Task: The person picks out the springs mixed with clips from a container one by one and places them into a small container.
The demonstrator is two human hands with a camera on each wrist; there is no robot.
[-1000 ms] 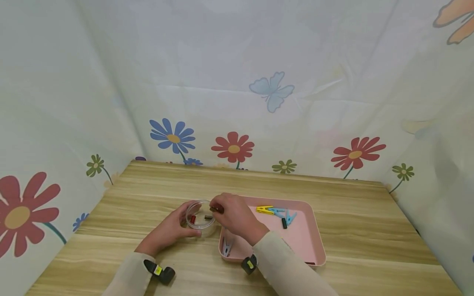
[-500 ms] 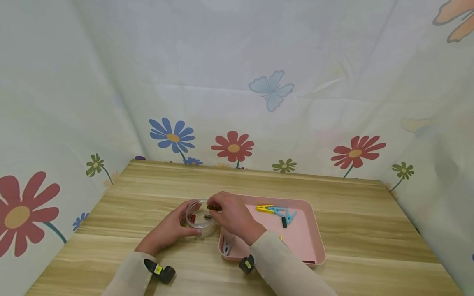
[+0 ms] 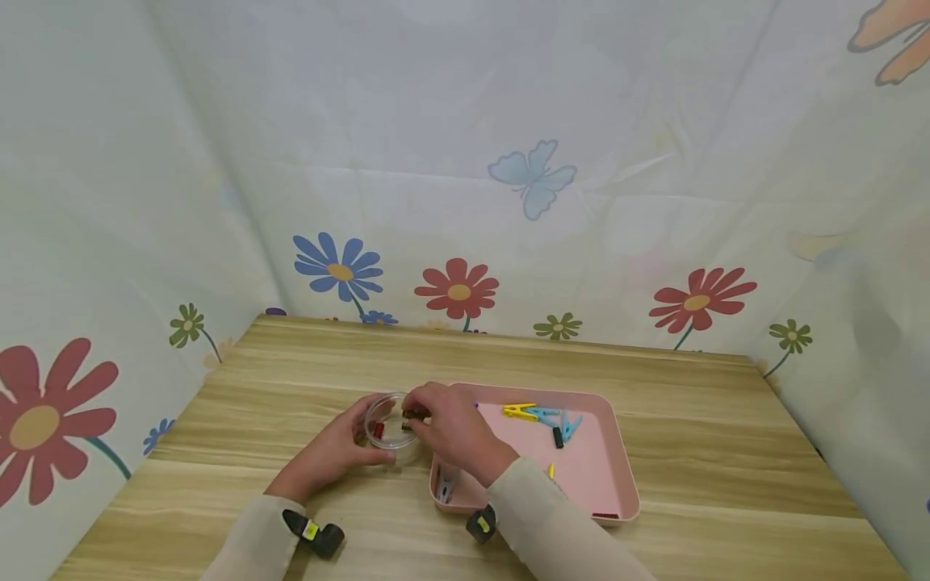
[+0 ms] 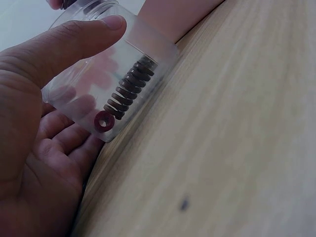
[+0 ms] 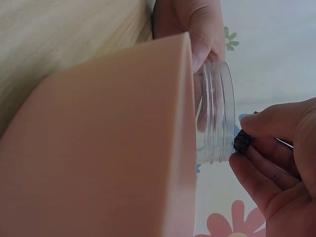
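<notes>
My left hand (image 3: 337,445) grips a clear round jar (image 5: 212,118) from its left side, thumb across the front. Through the wall of the jar, a brown coil spring (image 4: 127,91) and a small red cylindrical piece (image 4: 104,121), seen end-on with a hole, lie at the bottom. My right hand (image 3: 458,432) pinches a dark coil spring (image 5: 243,141) between thumb and fingers, right at the jar's open mouth. Part of this spring is hidden by the fingers.
A pink tray (image 3: 626,460) stands right of the jar, partly under my right forearm. In it lie a yellow clothespin (image 3: 519,411), blue clothespins (image 3: 571,425), a black cylindrical piece (image 3: 557,437), a grey clothespin (image 3: 445,487) and a dark strip (image 3: 605,516) by the near wall.
My right hand has moved slightly left with the dark spring, further over the jar's mouth. The left hand and jar have stayed in place.
</notes>
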